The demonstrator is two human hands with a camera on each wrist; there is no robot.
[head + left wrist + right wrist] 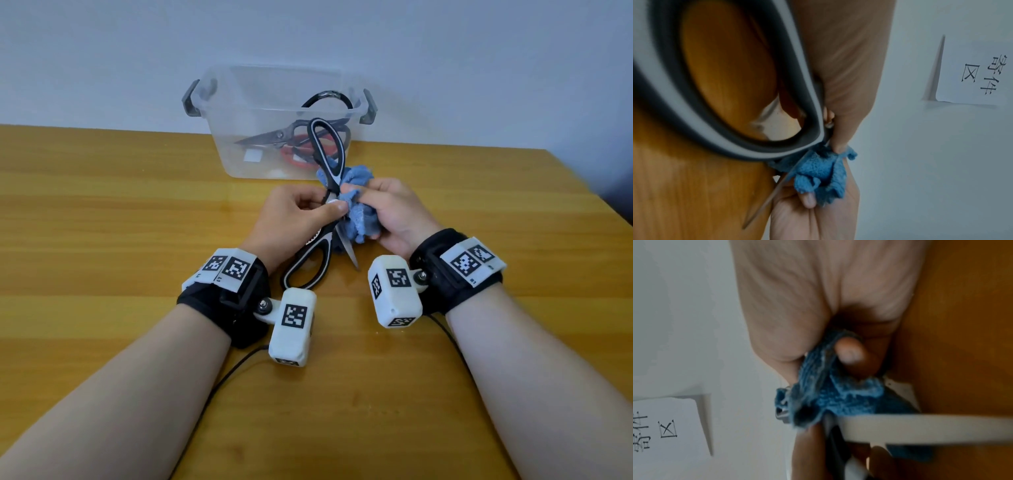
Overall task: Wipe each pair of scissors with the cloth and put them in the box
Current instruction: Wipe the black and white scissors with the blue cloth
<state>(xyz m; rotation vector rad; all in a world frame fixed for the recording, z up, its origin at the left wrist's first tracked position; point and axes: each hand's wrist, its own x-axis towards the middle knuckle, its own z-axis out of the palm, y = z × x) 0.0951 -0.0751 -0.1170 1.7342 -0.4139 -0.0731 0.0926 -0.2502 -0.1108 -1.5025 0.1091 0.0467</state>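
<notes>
The left hand (pixel 294 212) pinches the opened black-and-white scissors (pixel 325 192) at the pivot, above the worktop (pixel 102 240). The right hand (pixel 390 212), just beside, clutches the bunched blue cloth (pixel 359 205) against a blade. The clear box (pixel 274 120) behind holds other scissors.

The table (pixel 102 212) carries the storage box (pixel 239 113) at its far edge, against the wall (pixel 102 51). Inside the box lie two pairs of scissors (pixel 274 137), one over the other. In front of the box, above the table, the open kitchen scissors (pixel 327 154) stand between the two hands: one handle loop points toward the box, the other toward the person. The left hand (pixel 291 216) is left of the pivot, the right hand (pixel 390 212) right of it. The cloth (pixel 356 205) sits in the right hand, touching the scissors. On the wall hangs a paper sign (pixel 972 73).
</notes>
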